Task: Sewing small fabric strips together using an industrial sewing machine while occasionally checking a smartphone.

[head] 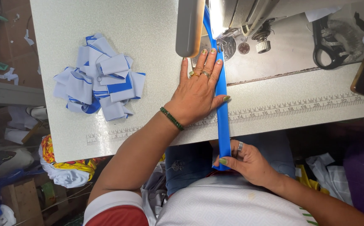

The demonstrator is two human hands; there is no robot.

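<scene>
Sewing step: left hand (196,94) flat, presses blue strip (222,113) near table (148,37) front edge; right hand (244,161) pinches strip below. Next needs steady feed.

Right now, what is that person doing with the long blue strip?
A person sits at a sewing machine on a speckled white table. Their left hand lies flat on the table, pressing beside a long bright blue fabric strip that runs up under the machine's needle area. Their right hand pinches the strip's lower end below the table edge. A pile of white and blue fabric pieces lies to the left.
</scene>
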